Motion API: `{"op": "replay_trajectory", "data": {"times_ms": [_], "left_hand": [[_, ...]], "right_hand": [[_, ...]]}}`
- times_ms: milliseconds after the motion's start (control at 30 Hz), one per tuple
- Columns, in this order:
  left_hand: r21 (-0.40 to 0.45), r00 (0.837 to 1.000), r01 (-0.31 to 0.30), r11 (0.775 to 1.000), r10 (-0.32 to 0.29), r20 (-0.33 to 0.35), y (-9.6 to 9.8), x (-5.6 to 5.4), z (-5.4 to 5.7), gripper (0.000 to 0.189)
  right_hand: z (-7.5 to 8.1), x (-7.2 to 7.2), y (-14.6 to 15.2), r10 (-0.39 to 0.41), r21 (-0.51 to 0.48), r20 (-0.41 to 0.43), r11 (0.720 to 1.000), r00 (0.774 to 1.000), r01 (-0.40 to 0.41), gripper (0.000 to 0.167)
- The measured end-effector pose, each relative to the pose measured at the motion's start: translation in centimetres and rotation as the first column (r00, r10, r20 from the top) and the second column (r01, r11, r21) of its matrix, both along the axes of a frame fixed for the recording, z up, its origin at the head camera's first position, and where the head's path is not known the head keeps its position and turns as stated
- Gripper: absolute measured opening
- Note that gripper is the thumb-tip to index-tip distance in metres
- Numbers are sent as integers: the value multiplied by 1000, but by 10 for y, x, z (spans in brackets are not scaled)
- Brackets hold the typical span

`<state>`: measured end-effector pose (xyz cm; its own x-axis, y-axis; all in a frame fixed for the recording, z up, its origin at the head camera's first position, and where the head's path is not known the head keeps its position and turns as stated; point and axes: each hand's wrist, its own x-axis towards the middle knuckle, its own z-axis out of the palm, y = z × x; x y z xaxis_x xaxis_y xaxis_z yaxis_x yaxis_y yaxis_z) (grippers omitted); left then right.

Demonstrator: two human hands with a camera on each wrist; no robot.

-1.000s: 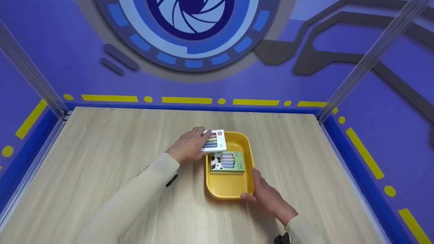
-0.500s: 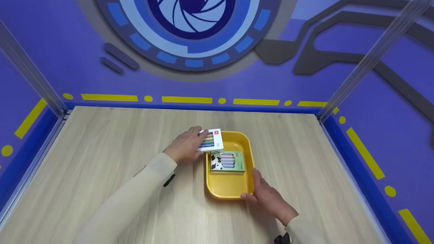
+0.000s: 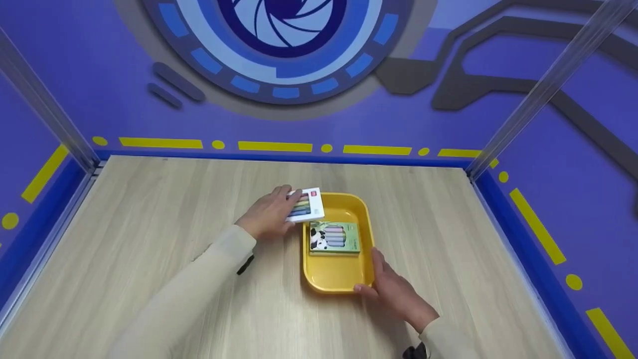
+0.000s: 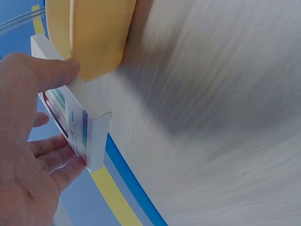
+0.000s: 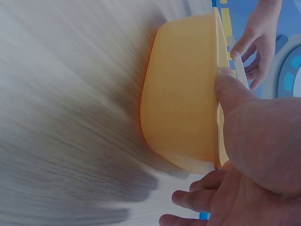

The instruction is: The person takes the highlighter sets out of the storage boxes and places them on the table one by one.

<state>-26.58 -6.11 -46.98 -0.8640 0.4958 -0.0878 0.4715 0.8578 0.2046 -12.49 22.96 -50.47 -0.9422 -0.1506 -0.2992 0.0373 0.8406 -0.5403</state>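
My left hand pinches a white box of crayons between thumb and fingers, coloured sticks showing through its window. That box is raised, its right end over the left rim of a yellow tray. Inside the tray lies a green panda-printed box with pastel sticks pictured on it. My right hand rests at the tray's near right corner, fingers extended along the side. In the right wrist view its thumb touches the rim; part of the index finger is hidden.
A light wood tabletop lies under everything. Blue-purple printed panels with yellow dashes stand at the back and both sides. Clear posts rise at the back corners.
My left hand has drawn the white crayon box a little left, further off the tray. The right hand, the tray and the green box have not moved.
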Motion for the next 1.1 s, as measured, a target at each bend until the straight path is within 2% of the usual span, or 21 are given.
{"op": "replay_trajectory", "data": {"times_ms": [200,433,700,900,1100], "left_hand": [[-6,1000,-15,1000,15,6,-4,-2,-4,82],[2,1000,-20,1000,20,-23,-9,-4,-6,82],[-10,999,-38,999,38,-12,-14,-6,-10,82],[-1,998,-62,998,62,-17,-21,-8,-11,82],[1,994,-108,994,108,11,-29,-9,-13,83]], "right_hand": [[0,1,1,-1,-5,5,1000,1000,1,104],[0,3,2,36,12,-45,999,998,-36,104],[3,4,3,29,32,0,999,1000,-29,108],[5,4,4,25,64,9,998,1000,-25,104],[6,4,3,25,53,36,998,999,-26,105]]}}
